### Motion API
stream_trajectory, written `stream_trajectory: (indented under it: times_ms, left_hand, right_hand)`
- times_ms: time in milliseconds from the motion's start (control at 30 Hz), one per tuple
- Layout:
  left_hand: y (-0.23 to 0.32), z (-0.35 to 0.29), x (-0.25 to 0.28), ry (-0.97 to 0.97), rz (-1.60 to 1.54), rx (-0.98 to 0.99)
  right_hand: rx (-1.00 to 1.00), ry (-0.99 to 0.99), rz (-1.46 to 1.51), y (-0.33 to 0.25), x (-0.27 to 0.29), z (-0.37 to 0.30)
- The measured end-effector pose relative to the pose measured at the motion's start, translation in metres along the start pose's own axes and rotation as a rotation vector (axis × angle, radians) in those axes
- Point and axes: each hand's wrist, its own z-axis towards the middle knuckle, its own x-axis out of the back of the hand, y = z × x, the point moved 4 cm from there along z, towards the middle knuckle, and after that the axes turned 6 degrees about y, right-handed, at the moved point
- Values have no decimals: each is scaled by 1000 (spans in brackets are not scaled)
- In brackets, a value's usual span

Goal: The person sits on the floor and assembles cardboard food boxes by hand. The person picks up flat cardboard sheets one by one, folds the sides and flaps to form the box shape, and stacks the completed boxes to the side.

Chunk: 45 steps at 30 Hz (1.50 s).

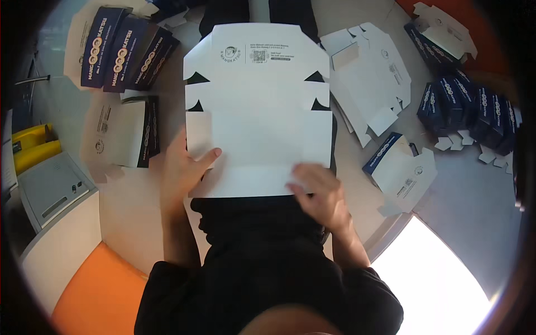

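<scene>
A flat white box blank [257, 123] lies over my lap, its plain side up, with dark notches showing along both side edges. Small print and a square code sit near its far end. My left hand [187, 167] grips its left edge close to the near corner, thumb on top and the other fingers hidden at the side and below. At the near right corner, my right hand [319, 192] is curled over the near flap, thumb and fingers bent against the card; these fingers are slightly blurred.
Stacked dark blue boxes [120, 53] stand at the far left, above a part-folded box [125, 134]. More white blanks [371, 78] lie to the right, near another part-folded box [405, 173] and several blue boxes [463, 106]. A grey device [56, 190] and yellow object [36, 148] are at left.
</scene>
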Motion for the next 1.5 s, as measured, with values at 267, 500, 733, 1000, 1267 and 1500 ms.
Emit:
stream_trajectory:
  times_ms: [267,500,733,1000,1267,1500]
  left_hand:
    - [-5,-37,-36,301,512,-311]
    - [-2,-36,-86,-26,846,-639]
    - [43,-25,-98,-97,276,-668]
    - [53,23,-146,-245,-265,-30]
    - [81,12,-122,-288,-854,111]
    - [124,2,-71,-290,-1032,-36]
  right_hand:
    - [-288,245,-273,23,-3,29]
    - [57,-137,-377,5,-44,28]
    - [50,-274,-214,19,-21,26]
    - [-698,235,135,42,22,-21]
    - [-384,679,566,9,11,-7]
    - [367,327,83,-29,41,47]
